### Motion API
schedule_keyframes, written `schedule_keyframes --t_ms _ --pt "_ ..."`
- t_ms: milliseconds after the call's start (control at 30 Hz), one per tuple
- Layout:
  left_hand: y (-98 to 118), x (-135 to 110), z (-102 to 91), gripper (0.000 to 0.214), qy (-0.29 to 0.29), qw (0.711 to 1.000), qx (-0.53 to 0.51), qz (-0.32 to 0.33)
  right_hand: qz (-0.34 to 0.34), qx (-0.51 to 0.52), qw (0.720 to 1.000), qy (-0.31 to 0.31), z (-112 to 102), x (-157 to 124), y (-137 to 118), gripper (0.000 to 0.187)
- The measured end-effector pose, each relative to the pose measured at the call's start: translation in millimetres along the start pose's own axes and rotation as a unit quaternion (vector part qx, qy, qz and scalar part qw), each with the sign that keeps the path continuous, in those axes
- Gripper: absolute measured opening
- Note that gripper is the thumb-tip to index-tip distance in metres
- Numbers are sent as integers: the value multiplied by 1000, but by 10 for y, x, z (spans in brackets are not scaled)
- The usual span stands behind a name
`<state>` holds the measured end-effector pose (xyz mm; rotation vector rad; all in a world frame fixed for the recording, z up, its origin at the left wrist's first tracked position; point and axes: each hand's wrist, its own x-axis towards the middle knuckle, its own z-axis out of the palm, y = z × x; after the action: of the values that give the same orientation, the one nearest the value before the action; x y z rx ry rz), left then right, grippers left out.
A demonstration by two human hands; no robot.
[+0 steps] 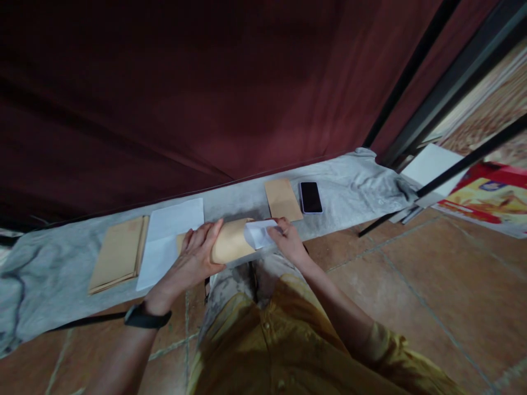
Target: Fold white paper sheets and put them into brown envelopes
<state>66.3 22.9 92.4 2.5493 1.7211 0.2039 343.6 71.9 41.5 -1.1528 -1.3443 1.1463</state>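
My left hand (197, 255) grips a brown envelope (233, 241) over the grey cloth (354, 189), fingers wrapped over its left half. My right hand (288, 238) pinches a folded white paper (259, 231) at the envelope's right, open end. The paper is partly inside or against the envelope mouth; I cannot tell which. A black watch sits on my left wrist.
A stack of brown envelopes (118, 253) and white sheets (171, 236) lie at the left on the cloth. Another brown envelope (282, 198) and a black phone (310, 197) lie behind my right hand. A dark red curtain hangs behind. Tiled floor, black rods and a colourful box (489, 200) lie right.
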Motion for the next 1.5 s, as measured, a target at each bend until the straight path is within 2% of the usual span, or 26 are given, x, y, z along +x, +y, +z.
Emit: schedule_keyframes --t_ms 200,400,633,800,967,1000,1133,1267,1333,1400,1467,1500 --pt "8 25 -8 116 3 1000 8 3 -14 -3 999 43 -38 -79 11 13" --pt "92 123 -113 116 -15 1000 5 9 -32 -59 997 26 218 -160 -79 7" --pt "61 74 -130 112 -15 1000 4 23 -20 -105 991 76 394 -191 -87 5" --pt "55 61 -112 109 -23 999 0 25 18 -9 999 45 456 -206 5 13" --pt "82 50 -91 108 -29 999 4 23 85 90 990 63 516 -197 128 43" --pt "81 47 -81 108 -29 999 3 25 99 108 988 54 522 -187 152 40" --pt "34 58 -18 107 -33 999 -1 33 161 162 973 -25 535 -145 248 6" --pt "-51 96 32 106 -42 998 -6 38 190 193 962 -11 572 -122 322 9" --pt "-69 85 31 103 -28 999 -11 37 188 221 957 4 607 -91 339 12" --pt "-46 31 37 97 24 999 -36 11 187 252 949 24 654 -34 340 14" --pt "26 -56 89 89 109 987 -103 -62 192 269 942 53 719 44 328 16" --pt "80 -101 142 85 155 968 -158 -119 195 272 940 69 760 84 320 16"
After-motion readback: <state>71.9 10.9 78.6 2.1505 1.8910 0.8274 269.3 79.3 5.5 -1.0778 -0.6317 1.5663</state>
